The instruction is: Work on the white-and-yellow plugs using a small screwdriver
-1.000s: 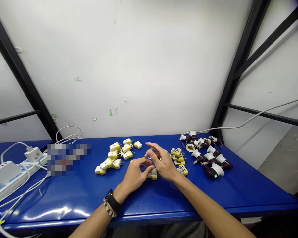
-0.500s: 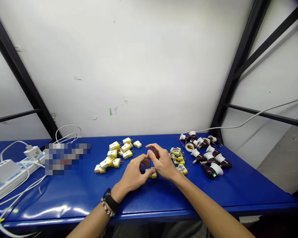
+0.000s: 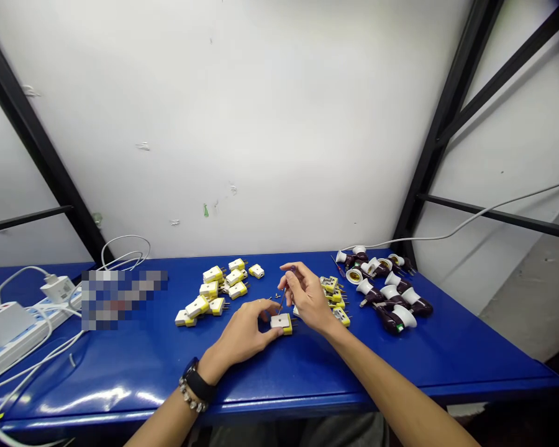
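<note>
A white and yellow two-pin plug (image 3: 282, 321) lies flat on the blue table, its pins pointing right. My left hand (image 3: 246, 329) grips it from the left between thumb and fingers. Above it, my right hand (image 3: 304, 297) pinches a thin screwdriver (image 3: 282, 302), whose shaft slants down toward the plug. Whether the tip touches the plug I cannot tell. Small screws (image 3: 276, 296) lie just behind the plug. Opened plug halves (image 3: 336, 297) with metal parts showing are piled beside my right hand, partly hidden by it.
Several closed plugs (image 3: 209, 290) are heaped to the left. Brown and white lamp holders (image 3: 394, 298) fill the right side, with another screwdriver (image 3: 338, 267) near them. A power strip (image 3: 28, 326) and white cables stand at the far left. Black metal posts (image 3: 428, 143) frame the white wall.
My right hand has lifted slightly away from my left, tilting the screwdriver. My left thumb has drawn back, so more of the plug's white top shows. Small screws have come into view.
</note>
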Demonstrator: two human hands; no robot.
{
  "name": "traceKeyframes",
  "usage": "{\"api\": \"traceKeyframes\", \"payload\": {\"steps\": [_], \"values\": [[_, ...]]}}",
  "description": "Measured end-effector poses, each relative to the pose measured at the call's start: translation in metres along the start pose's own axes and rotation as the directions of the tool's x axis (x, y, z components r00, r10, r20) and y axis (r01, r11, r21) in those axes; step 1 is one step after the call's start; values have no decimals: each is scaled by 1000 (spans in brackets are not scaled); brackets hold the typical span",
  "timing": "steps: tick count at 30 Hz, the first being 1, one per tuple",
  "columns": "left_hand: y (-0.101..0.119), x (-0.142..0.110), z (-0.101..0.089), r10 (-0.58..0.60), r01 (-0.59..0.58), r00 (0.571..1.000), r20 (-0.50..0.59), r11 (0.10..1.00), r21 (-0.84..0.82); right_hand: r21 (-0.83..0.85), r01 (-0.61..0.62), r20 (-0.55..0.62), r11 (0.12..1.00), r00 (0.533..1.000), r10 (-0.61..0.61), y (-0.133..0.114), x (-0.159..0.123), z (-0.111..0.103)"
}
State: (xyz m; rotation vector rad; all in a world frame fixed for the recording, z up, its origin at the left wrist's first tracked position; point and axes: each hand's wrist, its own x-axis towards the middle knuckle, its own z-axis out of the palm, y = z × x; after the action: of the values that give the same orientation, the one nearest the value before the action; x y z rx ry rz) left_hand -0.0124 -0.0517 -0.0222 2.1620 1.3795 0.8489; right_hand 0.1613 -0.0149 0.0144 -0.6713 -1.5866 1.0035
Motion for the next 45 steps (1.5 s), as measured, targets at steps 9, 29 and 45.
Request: {"api": "traceKeyframes", "payload": {"steps": [9,29,45], "values": [[10,11,-10,-96,76,993,-66,962,-262,140,85,-312,986,949,-38,-13,12,-19],[5,74,-10,-4,3,999,-52,999,-32,-784,-16,112,621,980,166,-25,3,-44],[-15,49,-51,61,-30,973,-220,989,142,-850,219,415,479,838,354,-15,-10,-34]]}}
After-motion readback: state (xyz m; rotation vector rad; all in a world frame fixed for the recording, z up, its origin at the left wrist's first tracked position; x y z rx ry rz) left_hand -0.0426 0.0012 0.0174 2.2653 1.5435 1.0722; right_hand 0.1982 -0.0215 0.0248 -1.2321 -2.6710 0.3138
